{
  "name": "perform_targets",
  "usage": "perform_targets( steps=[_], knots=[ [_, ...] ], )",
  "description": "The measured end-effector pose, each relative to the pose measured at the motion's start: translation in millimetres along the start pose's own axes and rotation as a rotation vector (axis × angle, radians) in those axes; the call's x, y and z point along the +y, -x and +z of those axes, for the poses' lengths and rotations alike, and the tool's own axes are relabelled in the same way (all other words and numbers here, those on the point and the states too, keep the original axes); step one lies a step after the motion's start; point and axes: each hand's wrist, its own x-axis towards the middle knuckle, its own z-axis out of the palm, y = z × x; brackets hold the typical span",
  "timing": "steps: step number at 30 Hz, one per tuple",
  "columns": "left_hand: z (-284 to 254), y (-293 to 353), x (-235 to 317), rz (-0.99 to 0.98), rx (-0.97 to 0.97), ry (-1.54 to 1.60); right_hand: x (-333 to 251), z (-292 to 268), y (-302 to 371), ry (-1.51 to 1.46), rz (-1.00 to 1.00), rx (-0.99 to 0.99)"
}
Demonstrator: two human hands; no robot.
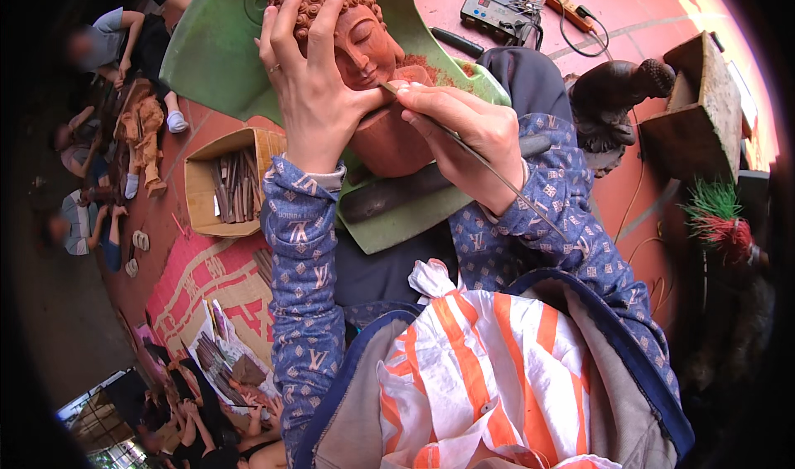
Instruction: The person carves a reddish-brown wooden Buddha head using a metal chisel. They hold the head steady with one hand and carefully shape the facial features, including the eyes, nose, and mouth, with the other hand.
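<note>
Both hands on head (carved) [356, 47]

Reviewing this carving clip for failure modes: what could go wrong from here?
1. The thin carving tool works at the chin of the reddish-brown carved head, and the left hand lies right beside its tip; a slip could nick the thumb.
2. The right hand keeps a pinch grip far forward on the long tool, so a slip might gouge the face.
3. The head rests tilted on the green tray; it may shift.
</note>
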Motion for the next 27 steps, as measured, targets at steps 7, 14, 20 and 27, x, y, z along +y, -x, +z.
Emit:
perform_targets(
  steps=[7, 14, 20, 27],
  knots=[
    [2, 1, -6, 0.005, 0.002, -0.003, -5, 0, 1, 0.071, 0.000, -0.024],
    [2, 3, -9, 0.014, -0.003, -0.027, 2, 5, 1, 0.025, 0.016, 0.065],
    [4, 3, -10, 0.005, 0.018, -0.016, 9, 4, 0, -0.069, 0.060, 0.094],
    [1, 2, -7, -0.005, -0.001, -0.017, 1, -6, -6, -0.004, 0.020, -0.059]
  ],
)
